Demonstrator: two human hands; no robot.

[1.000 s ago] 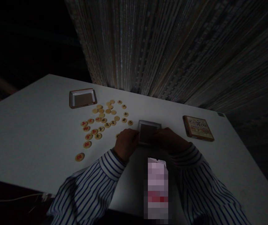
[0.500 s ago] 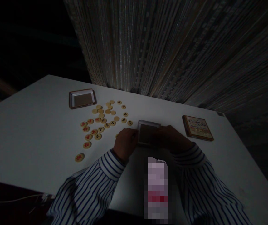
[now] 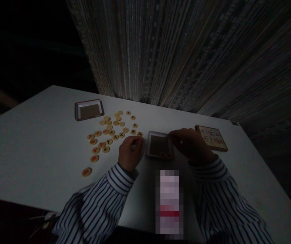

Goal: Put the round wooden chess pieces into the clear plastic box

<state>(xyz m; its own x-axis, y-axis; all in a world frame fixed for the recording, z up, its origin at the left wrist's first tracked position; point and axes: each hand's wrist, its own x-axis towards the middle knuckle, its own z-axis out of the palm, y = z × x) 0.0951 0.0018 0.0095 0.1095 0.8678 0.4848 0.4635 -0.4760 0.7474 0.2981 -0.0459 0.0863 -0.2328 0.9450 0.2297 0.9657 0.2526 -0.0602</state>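
Note:
An open shallow box [image 3: 148, 156] with a dark floor lies in front of me. Two xiangqi pieces [image 3: 165, 155] show inside, along its near right edge. My left hand [image 3: 130, 153] is closed with curled fingers, left of the box and close to the spread of pieces; whatever it may hold is hidden. With fingers pinched together, my right hand [image 3: 191, 144] reaches the box's far right corner; I cannot make out anything between the fingertips. Round wooden xiangqi pieces [image 3: 109, 141] lie scattered to the left, some with red characters, some with black, others plain side up.
Another open box tray [image 3: 76, 113] stands at the back left of the white table [image 3: 33, 145]. A closed, printed box [image 3: 212, 137] lies to the right, beyond my right hand. A striped curtain [image 3: 140, 51] hangs behind the table's far edge.
My right hand has drawn back from inside the box to its far right corner, uncovering two pieces. My left hand has moved off the box's left edge, leftward towards the pieces.

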